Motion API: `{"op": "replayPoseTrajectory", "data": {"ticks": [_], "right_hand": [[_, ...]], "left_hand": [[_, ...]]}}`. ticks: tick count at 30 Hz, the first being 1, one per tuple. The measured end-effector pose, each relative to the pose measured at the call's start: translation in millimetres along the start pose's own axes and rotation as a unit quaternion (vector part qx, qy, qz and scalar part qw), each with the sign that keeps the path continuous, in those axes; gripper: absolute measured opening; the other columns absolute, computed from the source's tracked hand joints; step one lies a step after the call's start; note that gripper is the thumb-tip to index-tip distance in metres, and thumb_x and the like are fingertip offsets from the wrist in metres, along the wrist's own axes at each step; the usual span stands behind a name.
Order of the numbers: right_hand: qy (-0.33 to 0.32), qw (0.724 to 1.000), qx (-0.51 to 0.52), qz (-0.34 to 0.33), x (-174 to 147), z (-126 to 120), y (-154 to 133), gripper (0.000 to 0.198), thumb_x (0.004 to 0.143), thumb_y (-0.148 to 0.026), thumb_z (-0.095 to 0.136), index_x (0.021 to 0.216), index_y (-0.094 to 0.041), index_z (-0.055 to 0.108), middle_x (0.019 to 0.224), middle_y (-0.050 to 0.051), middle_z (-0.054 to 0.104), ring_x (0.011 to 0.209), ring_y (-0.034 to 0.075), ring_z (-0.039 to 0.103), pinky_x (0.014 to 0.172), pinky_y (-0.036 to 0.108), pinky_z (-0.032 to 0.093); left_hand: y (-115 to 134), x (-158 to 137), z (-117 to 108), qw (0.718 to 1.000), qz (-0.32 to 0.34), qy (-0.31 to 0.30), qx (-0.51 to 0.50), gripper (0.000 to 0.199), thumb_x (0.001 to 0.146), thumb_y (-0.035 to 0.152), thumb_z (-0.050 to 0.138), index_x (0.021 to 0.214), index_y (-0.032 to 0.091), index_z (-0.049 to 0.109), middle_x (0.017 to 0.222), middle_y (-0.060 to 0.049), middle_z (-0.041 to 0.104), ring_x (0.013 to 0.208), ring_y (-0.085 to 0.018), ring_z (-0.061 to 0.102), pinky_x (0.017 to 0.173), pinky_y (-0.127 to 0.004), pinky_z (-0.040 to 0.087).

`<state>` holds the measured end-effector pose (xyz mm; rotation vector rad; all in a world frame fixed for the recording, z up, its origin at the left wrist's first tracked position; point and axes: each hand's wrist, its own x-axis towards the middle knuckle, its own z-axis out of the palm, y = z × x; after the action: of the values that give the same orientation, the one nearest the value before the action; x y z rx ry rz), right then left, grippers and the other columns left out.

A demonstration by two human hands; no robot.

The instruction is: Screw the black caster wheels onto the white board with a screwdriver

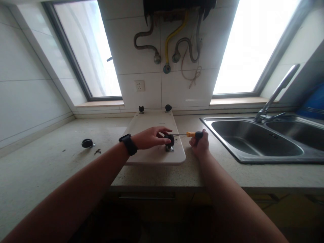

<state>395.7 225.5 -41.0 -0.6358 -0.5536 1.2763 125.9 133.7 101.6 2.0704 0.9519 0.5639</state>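
A pale board [149,157] with rounded corners lies on the counter before me. At its near right corner stands a black caster wheel [170,140] on a metal plate. My left hand [154,136], with a black watch at the wrist, has its thumb and fingers around this caster. My right hand [201,143] is closed around the yellow and black handle of a screwdriver [192,134]. The screwdriver lies level, its shaft pointing left with the tip at the caster's top. Two more casters, one black at the far left corner [141,109] and one at the far right [168,108], stand on the board.
A loose caster [87,143] and a few small screws [97,151] lie on the counter [50,168] to the left. A double steel sink [238,157] with a faucet [275,92] is at the right. Pipes [167,37] hang on the tiled wall behind.
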Motion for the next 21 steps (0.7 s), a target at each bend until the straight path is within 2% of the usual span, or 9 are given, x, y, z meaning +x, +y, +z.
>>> {"op": "replayPoseTrajectory", "data": {"ticks": [4,8,13,17,19,21], "right_hand": [[0.001,1.0,0.001,-0.001,-0.7,0.2,-0.3,0.044,0.092,-0.059,0.048,0.064,-0.024,0.043,0.041,-0.008,0.037,0.034,0.008,0.03,0.035,0.023,0.024],[0.004,1.0,-0.001,-0.004,-0.6,0.4,-0.3,0.045,0.093,-0.059,0.048,0.065,-0.024,0.044,0.042,-0.009,0.037,0.034,0.008,0.03,0.034,0.023,0.024],[0.0,1.0,-0.007,-0.005,-0.4,0.2,-0.2,0.045,0.091,-0.061,0.051,0.066,-0.025,0.043,0.042,-0.009,0.036,0.035,0.008,0.03,0.034,0.022,0.025],[-0.005,1.0,-0.012,0.002,-0.6,0.0,-0.9,0.046,0.091,-0.062,0.05,0.066,-0.025,0.041,0.042,-0.009,0.035,0.035,0.008,0.03,0.034,0.022,0.025],[-0.007,1.0,-0.014,0.004,-0.9,0.3,-1.6,0.047,0.092,-0.063,0.049,0.066,-0.025,0.04,0.042,-0.008,0.035,0.035,0.008,0.03,0.034,0.022,0.025],[-0.008,1.0,-0.017,0.006,-1.3,0.8,-2.3,0.048,0.092,-0.064,0.048,0.066,-0.025,0.04,0.043,-0.008,0.035,0.035,0.008,0.031,0.034,0.022,0.026]], "left_hand": [[-3.3,-16.9,-6.6,0.999,-0.016,0.042,0.001,0.054,0.094,0.044,0.064,0.14,0.016,0.056,0.135,-0.019,0.063,0.108,-0.024,0.068,0.089,-0.041,0.057],[-11.3,-45.8,-16.6,0.994,-0.022,0.102,0.024,0.049,0.094,0.046,0.062,0.135,0.019,0.06,0.132,-0.016,0.064,0.109,-0.024,0.066,0.09,-0.04,0.057],[-31.2,-92.6,-41.8,0.966,-0.061,0.244,0.063,0.046,0.093,0.049,0.061,0.129,0.02,0.064,0.117,-0.01,0.07,0.099,-0.023,0.067,0.089,-0.041,0.057],[-70.7,-137.1,-69.8,0.906,-0.097,0.4,0.097,0.046,0.09,0.051,0.061,0.121,0.017,0.067,0.107,-0.009,0.072,0.099,-0.025,0.067,0.083,-0.037,0.057],[-101.8,-163.6,-81.4,0.881,-0.127,0.443,0.11,0.048,0.089,0.052,0.058,0.12,0.016,0.066,0.106,-0.009,0.073,0.099,-0.025,0.068,0.079,-0.035,0.057],[-136.0,-192.0,-88.8,0.865,-0.171,0.456,0.122,0.05,0.086,0.052,0.056,0.119,0.015,0.066,0.106,-0.01,0.074,0.098,-0.026,0.07,0.076,-0.033,0.057]]}}
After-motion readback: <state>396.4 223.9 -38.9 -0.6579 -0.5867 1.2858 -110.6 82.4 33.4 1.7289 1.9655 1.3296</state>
